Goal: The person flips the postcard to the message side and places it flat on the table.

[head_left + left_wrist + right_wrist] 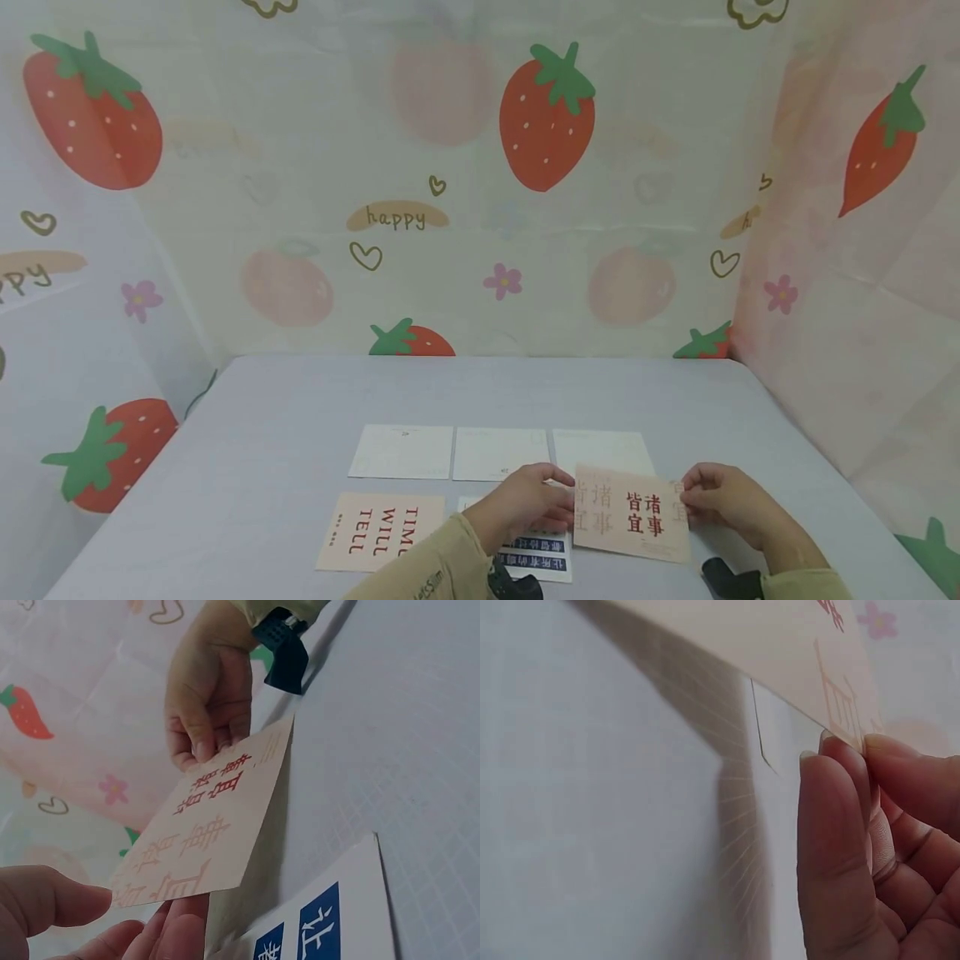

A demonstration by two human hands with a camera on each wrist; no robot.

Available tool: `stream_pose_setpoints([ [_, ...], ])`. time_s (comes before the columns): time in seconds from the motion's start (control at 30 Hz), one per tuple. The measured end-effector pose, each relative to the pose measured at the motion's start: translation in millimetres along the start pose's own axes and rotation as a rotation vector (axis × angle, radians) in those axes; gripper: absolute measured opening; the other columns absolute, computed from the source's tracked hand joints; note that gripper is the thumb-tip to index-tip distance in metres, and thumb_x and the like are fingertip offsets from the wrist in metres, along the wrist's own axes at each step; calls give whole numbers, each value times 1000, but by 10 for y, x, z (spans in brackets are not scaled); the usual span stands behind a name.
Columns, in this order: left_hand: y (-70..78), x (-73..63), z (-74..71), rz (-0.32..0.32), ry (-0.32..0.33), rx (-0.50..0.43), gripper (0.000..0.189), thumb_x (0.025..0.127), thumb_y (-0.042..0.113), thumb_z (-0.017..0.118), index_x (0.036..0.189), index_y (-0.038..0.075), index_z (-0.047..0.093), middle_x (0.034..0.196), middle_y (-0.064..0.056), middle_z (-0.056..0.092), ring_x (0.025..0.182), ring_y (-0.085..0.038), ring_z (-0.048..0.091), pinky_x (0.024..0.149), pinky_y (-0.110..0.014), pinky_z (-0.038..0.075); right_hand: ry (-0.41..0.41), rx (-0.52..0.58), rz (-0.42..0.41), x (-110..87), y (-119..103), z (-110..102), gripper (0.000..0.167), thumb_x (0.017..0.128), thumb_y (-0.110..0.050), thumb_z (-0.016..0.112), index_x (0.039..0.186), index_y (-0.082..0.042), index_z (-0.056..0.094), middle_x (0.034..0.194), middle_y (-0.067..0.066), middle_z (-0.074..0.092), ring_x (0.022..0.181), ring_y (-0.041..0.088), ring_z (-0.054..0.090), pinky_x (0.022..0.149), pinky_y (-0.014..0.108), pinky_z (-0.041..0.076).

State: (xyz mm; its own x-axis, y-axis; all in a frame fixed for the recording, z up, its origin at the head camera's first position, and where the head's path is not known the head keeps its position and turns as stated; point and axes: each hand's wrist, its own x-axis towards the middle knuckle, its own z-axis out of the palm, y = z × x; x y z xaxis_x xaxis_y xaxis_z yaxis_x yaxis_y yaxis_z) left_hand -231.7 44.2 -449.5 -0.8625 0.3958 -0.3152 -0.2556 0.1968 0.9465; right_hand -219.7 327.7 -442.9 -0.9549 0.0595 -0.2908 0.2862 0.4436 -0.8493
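The right hand (723,504) pinches the right edge of a cream card (632,515) with red characters, its thumb and fingertips closed upon the paper. At the opposite edge, the left hand (525,507) holds the same card between the thumb above and the fingers beneath. Between the two hands the card is tilted and lifted from the white table (277,417); its shadow falls below. Under the left hand lies a card with blue blocks (551,565), partly covered. Farther to the left of this hand is a "TIME WILL TELL" card (367,529), partly hidden by the left sleeve (435,562). Beyond the grip, three white cards (501,450) lie in a row, the rightmost one overlapped in view by the held card. Behind them stands a strawberry-printed cloth (300,192).
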Motion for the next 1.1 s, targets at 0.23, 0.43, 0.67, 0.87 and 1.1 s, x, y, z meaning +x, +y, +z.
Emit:
stream_pose_setpoints([
  [0.23, 1, -14, 11, 20, -23, 25, 19, 84, 11, 62, 103, 9, 61, 77, -8, 66, 67, -17, 65, 59, -27, 55, 9, 6, 2, -14, -45, -11, 10, 83, -1, 61, 91, 2, 55, 80, 7, 60, 71, 19, 59, 65, 33, 52],
  [0.43, 0, -19, 14, 33, -35, 20, 16, 83, 9, 62, 99, 7, 62, 77, -8, 65, 66, -17, 65, 59, -27, 55, 14, 11, 1, -28, -73, -25, 11, 83, -2, 61, 91, 2, 55, 80, 7, 60, 71, 18, 59, 65, 33, 53],
  [0.67, 10, -17, 26, 46, 7, 69, 13, 81, 7, 63, 94, 7, 64, 77, -6, 63, 64, -16, 64, 57, -27, 54, 23, 29, -9, -25, -114, -26, 12, 83, -2, 61, 93, 2, 55, 81, 7, 61, 72, 19, 60, 66, 34, 54],
  [0.87, 35, -16, 10, 60, 42, 99, 9, 82, 9, 63, 90, 8, 64, 76, -5, 62, 64, -15, 63, 57, -26, 54, 10, 46, -48, -64, -143, -27, 16, 85, -5, 61, 97, 4, 56, 83, 7, 62, 74, 19, 60, 68, 35, 54],
  [1.1, 46, 4, -6, 82, 53, 73, 8, 83, 7, 62, 91, 8, 62, 77, -5, 62, 65, -15, 63, 57, -25, 54, -31, 47, -53, -76, -154, -21, 18, 84, -7, 62, 96, 4, 57, 84, 7, 63, 75, 20, 60, 69, 35, 54],
])
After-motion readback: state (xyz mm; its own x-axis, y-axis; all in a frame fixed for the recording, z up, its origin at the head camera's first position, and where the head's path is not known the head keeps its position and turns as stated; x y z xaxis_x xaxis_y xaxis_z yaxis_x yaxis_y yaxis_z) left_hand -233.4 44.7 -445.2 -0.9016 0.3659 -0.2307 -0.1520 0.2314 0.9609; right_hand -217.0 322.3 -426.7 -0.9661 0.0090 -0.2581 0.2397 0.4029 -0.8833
